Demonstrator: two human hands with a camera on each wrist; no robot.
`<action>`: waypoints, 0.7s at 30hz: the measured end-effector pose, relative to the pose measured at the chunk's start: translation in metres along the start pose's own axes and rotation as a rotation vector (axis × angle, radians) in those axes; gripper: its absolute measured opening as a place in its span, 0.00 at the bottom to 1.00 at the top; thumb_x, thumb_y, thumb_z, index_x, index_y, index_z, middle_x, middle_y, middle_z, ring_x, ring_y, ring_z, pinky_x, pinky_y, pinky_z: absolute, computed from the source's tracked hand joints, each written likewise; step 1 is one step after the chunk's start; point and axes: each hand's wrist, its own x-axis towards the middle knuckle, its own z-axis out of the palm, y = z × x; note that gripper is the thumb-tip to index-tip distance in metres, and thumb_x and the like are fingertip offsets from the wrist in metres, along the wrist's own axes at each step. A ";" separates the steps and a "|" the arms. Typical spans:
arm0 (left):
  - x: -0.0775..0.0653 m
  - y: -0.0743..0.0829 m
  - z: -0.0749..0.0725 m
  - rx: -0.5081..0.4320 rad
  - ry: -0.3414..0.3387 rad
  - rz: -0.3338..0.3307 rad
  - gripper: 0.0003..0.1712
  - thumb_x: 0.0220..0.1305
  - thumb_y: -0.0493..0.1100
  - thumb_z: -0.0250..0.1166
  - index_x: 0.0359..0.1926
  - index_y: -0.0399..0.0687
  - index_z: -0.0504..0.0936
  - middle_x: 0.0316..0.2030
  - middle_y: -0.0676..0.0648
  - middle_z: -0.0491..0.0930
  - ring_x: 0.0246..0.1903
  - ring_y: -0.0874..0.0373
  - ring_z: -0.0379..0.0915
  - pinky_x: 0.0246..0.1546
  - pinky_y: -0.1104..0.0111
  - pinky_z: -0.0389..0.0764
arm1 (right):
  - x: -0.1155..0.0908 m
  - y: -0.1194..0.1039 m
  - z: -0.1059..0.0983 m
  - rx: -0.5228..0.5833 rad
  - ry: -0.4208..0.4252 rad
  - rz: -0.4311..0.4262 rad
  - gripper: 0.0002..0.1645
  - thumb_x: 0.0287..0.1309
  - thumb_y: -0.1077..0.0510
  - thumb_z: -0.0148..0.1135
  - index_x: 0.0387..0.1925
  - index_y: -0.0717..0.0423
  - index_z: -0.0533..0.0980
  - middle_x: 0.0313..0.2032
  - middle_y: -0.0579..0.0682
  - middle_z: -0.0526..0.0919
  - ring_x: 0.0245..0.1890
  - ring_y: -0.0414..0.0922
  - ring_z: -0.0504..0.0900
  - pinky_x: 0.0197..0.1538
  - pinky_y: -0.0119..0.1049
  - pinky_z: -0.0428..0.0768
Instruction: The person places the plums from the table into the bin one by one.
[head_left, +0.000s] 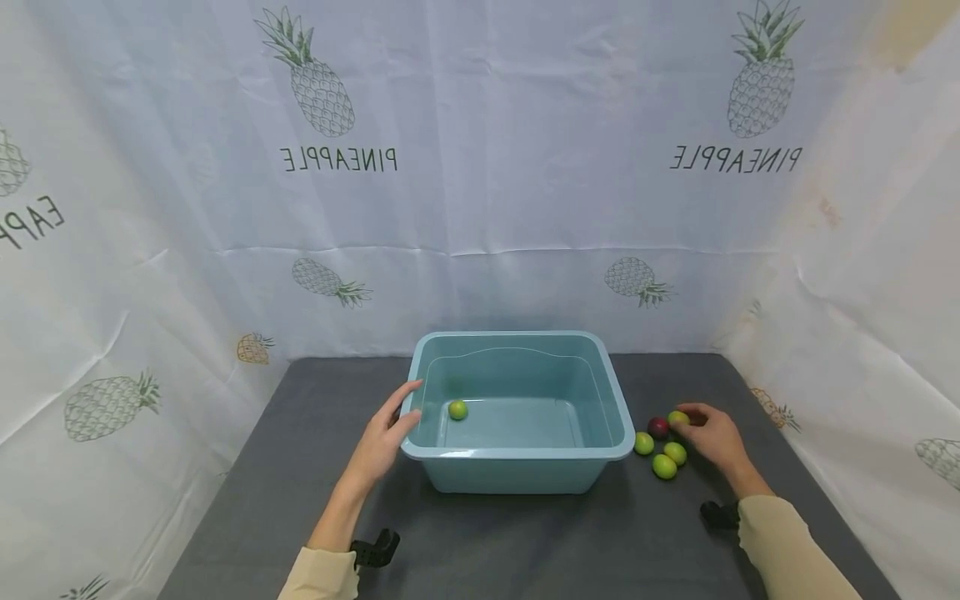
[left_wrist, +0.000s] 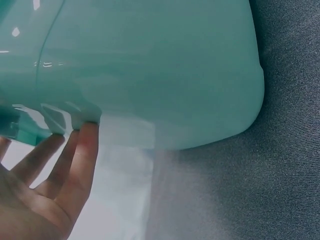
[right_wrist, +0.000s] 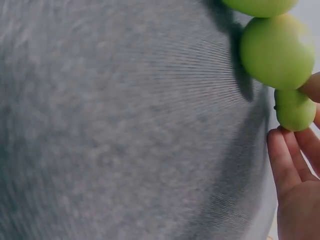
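A light blue plastic basin point(head_left: 517, 454) stands on the dark cloth, with one small green fruit point(head_left: 457, 409) inside near its left wall. My left hand point(head_left: 381, 437) touches the basin's left rim, its fingers fairly straight; the left wrist view shows fingertips point(left_wrist: 89, 131) against the basin's outer side. To the right of the basin, my right hand point(head_left: 716, 437) pinches a round green fruit point(right_wrist: 295, 112) between thumb and fingers. Beside that fruit lies a dark red fruit point(head_left: 657, 428). Three more green fruits point(head_left: 664, 467) lie nearer the front, between the basin and the right hand.
The dark grey cloth point(head_left: 480, 542) covers the table. White fabric printed with pineapples point(head_left: 480, 208) hangs behind it and on both sides. Each wrist wears a black camera mount point(head_left: 375, 550).
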 end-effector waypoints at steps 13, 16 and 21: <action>0.000 0.001 0.001 0.013 0.004 -0.020 0.27 0.73 0.45 0.51 0.71 0.54 0.60 0.71 0.41 0.54 0.63 0.43 0.62 0.55 0.47 0.66 | -0.003 -0.023 -0.018 0.002 0.018 -0.019 0.30 0.61 0.44 0.61 0.54 0.62 0.75 0.48 0.64 0.78 0.46 0.58 0.76 0.40 0.48 0.76; -0.001 0.001 0.000 0.012 0.002 -0.005 0.27 0.73 0.44 0.51 0.71 0.53 0.60 0.70 0.40 0.54 0.63 0.42 0.62 0.55 0.47 0.67 | -0.004 -0.028 -0.021 0.009 0.011 -0.023 0.30 0.61 0.42 0.60 0.54 0.61 0.75 0.49 0.63 0.78 0.47 0.58 0.76 0.41 0.50 0.76; -0.001 0.000 0.000 0.009 0.003 -0.001 0.27 0.73 0.44 0.51 0.71 0.53 0.60 0.70 0.40 0.55 0.63 0.43 0.62 0.54 0.48 0.68 | -0.004 -0.041 -0.027 0.006 0.011 -0.038 0.31 0.61 0.41 0.60 0.54 0.60 0.75 0.49 0.63 0.78 0.48 0.59 0.76 0.43 0.52 0.75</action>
